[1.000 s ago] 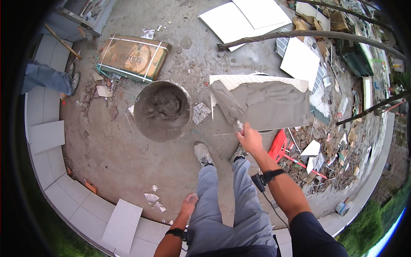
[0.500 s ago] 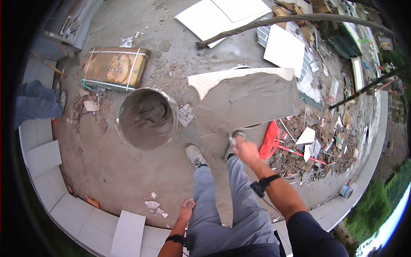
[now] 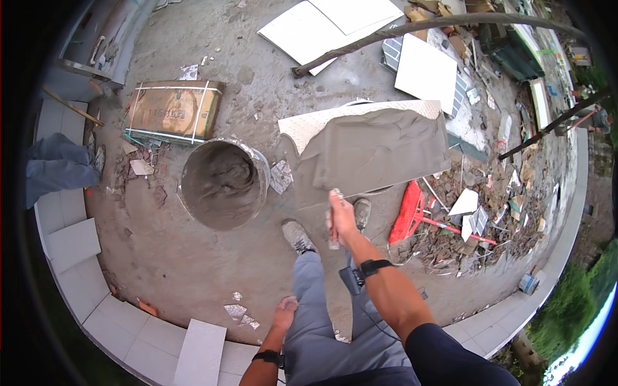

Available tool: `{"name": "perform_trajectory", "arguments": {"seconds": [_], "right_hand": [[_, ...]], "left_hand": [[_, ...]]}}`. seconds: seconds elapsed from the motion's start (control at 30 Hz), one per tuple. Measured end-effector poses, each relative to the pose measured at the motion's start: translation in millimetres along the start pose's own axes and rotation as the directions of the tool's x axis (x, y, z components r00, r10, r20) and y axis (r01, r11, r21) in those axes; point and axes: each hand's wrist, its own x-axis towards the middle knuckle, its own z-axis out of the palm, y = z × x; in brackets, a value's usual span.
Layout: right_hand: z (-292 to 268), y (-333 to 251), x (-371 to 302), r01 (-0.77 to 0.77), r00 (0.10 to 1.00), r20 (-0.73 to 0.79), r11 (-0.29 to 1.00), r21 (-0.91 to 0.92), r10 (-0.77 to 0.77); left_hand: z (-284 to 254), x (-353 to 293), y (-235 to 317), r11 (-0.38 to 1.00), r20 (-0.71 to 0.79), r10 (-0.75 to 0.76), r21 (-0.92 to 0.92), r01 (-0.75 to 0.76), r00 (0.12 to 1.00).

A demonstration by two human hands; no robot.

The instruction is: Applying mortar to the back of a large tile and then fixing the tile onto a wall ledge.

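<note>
My right hand (image 3: 343, 215) is closed around the reddish handle of a trowel (image 3: 333, 233), over the near edge of a large pale tile (image 3: 291, 134). Grey mortar (image 3: 380, 149) covers most of that tile, its textured surface bare along the far left corner. Most of the trowel's blade is hidden. My left hand (image 3: 284, 313) rests against my left thigh, fingers loosely extended, with nothing seen in it. Left of the tile stands a wide bucket (image 3: 259, 168) with wet grey mortar inside.
A strapped cardboard-covered pack (image 3: 172, 110) lies behind the bucket. To the right, a red broom (image 3: 405, 215) lies by rubble (image 3: 450, 251). A dark pole (image 3: 438, 27) slants above white panels (image 3: 322, 32). Another person's leg (image 3: 61, 164) shows at far left.
My right hand has drawn back toward me and left with the trowel. The mortar is now spread flatter, with a straight-edged smoothed patch. My left hand stays by my thigh.
</note>
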Motion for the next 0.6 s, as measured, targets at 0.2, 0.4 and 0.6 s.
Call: {"name": "perform_trajectory", "arguments": {"seconds": [0.2, 0.4, 0.6], "right_hand": [[-47.7, 0.2, 12.9, 0.129, 0.991, 0.026, 0.885, -0.446, -0.132], [-154.8, -69.6, 32.6, 0.169, 0.865, 0.172, -0.05, -0.984, -0.471], [-257.5, -121.8, 60.8, 0.012, 0.818, 0.031, -0.036, -0.999, -0.575]], "left_hand": [[24.1, -1.3, 4.5, 0.99, 0.032, 0.116, -0.09, -0.113, 0.993], [6.1, 9.7, 11.7, 0.991, 0.022, 0.039, -0.131, -0.036, 0.999], [0.8, 11.0, 52.6, 0.998, -0.022, 0.031, 0.049, -0.03, 0.999]]}}
